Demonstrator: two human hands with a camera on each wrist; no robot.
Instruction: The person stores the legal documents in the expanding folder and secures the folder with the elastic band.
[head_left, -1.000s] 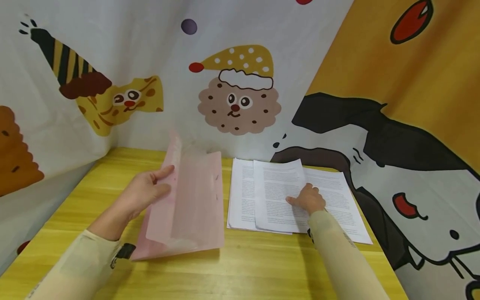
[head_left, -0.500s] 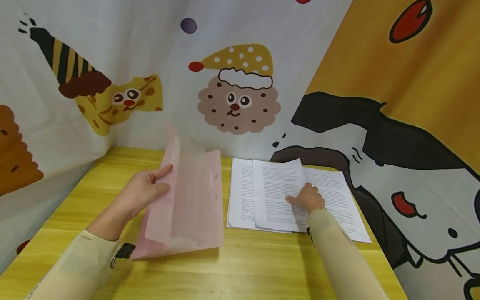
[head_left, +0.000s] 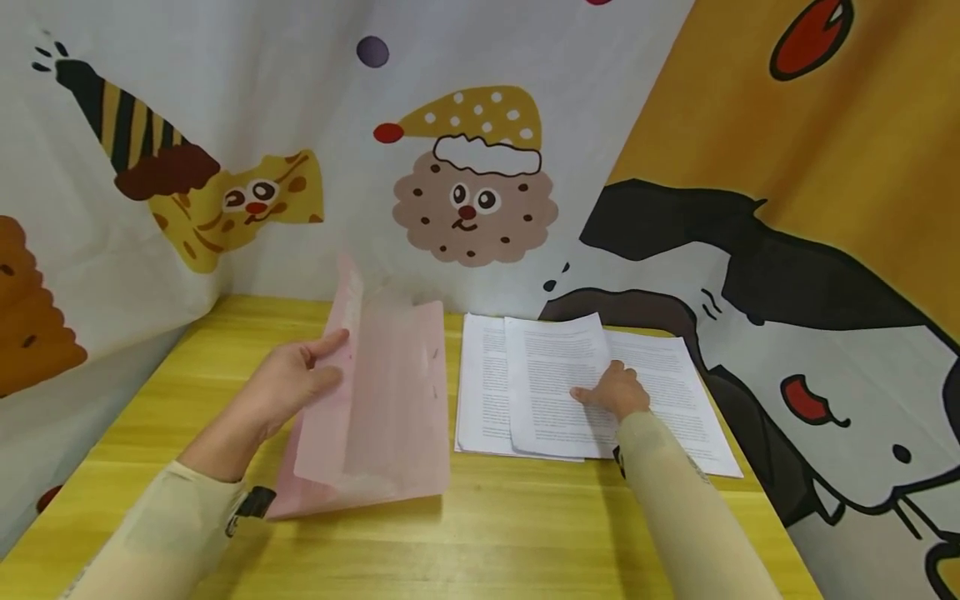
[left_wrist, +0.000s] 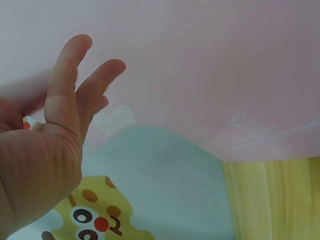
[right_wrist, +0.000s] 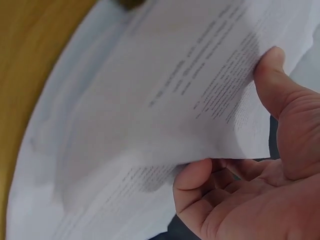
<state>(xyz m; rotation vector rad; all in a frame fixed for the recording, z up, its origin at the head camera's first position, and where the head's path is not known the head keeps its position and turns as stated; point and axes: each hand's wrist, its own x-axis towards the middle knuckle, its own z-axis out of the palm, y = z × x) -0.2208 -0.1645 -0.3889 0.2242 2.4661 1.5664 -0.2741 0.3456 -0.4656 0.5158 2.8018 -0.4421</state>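
Note:
A pink translucent folder (head_left: pixel 401 408) stands partly opened on the left of the table. My left hand (head_left: pixel 288 387) holds its raised cover, with index finger and thumb on the near face. Other fingers (left_wrist: pixel 62 95) lie extended along the far face in the left wrist view. On the right, printed sheets lie spread in overlapping piles. My right hand (head_left: pixel 621 390) is at the top sheet (head_left: pixel 555 367). In the right wrist view its thumb presses on that paper (right_wrist: pixel 200 105) while curled fingers (right_wrist: pixel 192 177) are tucked under the edge, pinching it.
The yellow wood-grain table (head_left: pixel 495 533) carries both folder and papers. More printed pages (head_left: pixel 482 392) lie left of the top sheet, others (head_left: pixel 667 375) to its right. A cartoon-printed cloth (head_left: pixel 300 92) hangs behind the table and down its sides.
Both hands, the folder and the papers keep their places. Only the head view has shifted slightly.

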